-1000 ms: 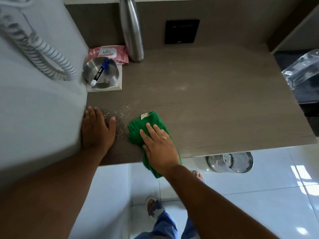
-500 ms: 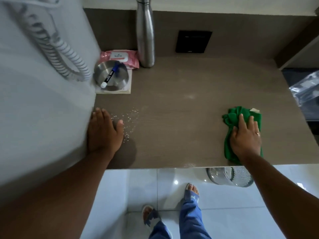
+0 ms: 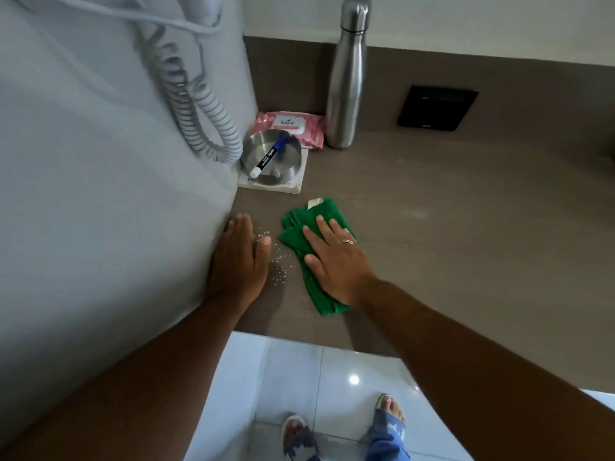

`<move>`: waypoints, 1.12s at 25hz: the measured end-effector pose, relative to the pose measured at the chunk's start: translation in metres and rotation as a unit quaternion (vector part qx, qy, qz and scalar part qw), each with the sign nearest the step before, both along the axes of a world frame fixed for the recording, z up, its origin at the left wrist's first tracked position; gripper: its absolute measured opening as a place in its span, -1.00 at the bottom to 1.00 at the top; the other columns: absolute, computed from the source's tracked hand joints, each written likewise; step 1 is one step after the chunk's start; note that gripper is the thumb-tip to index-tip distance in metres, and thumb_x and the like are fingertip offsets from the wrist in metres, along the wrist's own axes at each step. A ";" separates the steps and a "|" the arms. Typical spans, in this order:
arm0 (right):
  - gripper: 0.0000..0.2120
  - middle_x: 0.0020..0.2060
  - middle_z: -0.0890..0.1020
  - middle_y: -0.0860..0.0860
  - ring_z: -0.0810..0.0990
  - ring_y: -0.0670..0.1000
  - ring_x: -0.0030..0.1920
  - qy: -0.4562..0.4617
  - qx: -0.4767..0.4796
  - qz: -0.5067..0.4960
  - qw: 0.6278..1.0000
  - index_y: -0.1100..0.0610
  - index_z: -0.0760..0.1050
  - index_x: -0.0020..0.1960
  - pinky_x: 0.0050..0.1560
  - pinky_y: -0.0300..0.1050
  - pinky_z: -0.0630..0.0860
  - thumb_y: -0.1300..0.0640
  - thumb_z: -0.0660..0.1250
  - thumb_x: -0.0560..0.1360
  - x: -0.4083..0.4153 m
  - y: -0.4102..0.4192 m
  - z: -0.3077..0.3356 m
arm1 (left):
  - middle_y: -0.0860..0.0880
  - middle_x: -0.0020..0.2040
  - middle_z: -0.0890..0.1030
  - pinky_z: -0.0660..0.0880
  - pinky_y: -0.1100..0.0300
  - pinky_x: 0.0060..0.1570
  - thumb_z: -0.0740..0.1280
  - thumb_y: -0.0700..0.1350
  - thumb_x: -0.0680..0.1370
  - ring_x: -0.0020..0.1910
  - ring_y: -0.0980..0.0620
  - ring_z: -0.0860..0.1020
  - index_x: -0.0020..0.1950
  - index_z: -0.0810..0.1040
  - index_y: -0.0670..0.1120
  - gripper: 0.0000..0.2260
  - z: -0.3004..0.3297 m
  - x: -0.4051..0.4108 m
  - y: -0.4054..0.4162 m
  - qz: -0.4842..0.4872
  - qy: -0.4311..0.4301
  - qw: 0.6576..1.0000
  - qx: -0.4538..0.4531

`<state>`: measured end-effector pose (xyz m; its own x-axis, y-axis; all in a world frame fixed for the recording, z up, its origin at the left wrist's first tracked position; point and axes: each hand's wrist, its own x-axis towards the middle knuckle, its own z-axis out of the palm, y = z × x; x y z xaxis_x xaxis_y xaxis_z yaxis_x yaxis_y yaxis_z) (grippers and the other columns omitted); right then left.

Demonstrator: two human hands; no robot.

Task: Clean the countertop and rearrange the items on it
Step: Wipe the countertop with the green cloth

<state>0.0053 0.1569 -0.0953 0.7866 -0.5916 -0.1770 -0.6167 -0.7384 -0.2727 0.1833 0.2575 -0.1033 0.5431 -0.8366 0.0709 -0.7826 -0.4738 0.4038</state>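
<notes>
A folded green cloth [image 3: 301, 224] lies on the brown countertop [image 3: 449, 227], and my right hand [image 3: 336, 257] presses flat on it. My left hand [image 3: 241, 257] rests flat on the counter against the white wall, fingers together, holding nothing. Small white crumbs [image 3: 278, 261] are scattered between the two hands. In the back left corner a steel bowl [image 3: 286, 164] holds a blue marker [image 3: 268, 156] and sits on a white booklet [image 3: 293, 188]. Behind it lie a pink wipes pack [image 3: 293, 124] and a tall steel bottle [image 3: 346, 78].
A coiled white cord [image 3: 199, 104] hangs down the left wall above the bowl. A black socket plate [image 3: 436, 108] is set in the back panel. The counter's front edge runs just below my hands, with white floor tiles [image 3: 293, 377] and my feet beneath.
My right hand has swept the green cloth from the counter's right side back to the left, next to the crumbs. The left hand has stayed against the wall. The camera moved closer.
</notes>
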 end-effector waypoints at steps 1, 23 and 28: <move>-0.44 0.57 0.02 0.10 -0.04 0.15 0.56 -0.012 0.010 -0.010 1.000 0.00 -0.02 0.57 0.50 0.05 -0.11 -0.14 -0.06 0.62 -0.019 -0.012 0.003 | -0.31 0.46 0.34 0.23 -0.07 0.44 0.05 0.08 0.59 0.46 -0.25 0.29 0.49 0.26 -0.30 -0.41 0.005 -0.001 0.001 0.007 0.025 0.999 -0.030; -0.33 0.56 0.06 0.18 0.02 0.22 0.54 0.039 -0.051 -0.160 0.985 0.09 -0.01 0.57 0.51 0.15 0.01 -0.21 -0.08 0.55 -0.124 -0.101 -0.012 | -0.16 0.54 0.25 0.12 -0.12 0.49 0.15 -0.01 0.60 0.51 -0.19 0.20 0.53 0.23 -0.14 -0.50 0.003 -0.066 0.002 0.170 -0.038 0.974 0.145; -0.32 0.54 0.11 0.22 0.07 0.25 0.52 0.045 -0.056 -0.163 0.984 0.12 0.05 0.56 0.48 0.18 0.07 -0.18 -0.04 0.53 -0.122 -0.100 -0.016 | -0.23 0.51 0.27 0.19 -0.15 0.45 0.13 0.06 0.60 0.48 -0.23 0.25 0.51 0.23 -0.18 -0.47 -0.003 -0.072 0.001 0.160 -0.066 0.967 0.187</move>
<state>-0.1163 0.0568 -0.1112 0.5355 -0.8299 -0.1563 -0.8440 -0.5191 -0.1349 0.1113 0.2583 -0.1063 0.7854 -0.6075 -0.1183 -0.6044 -0.7940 0.0645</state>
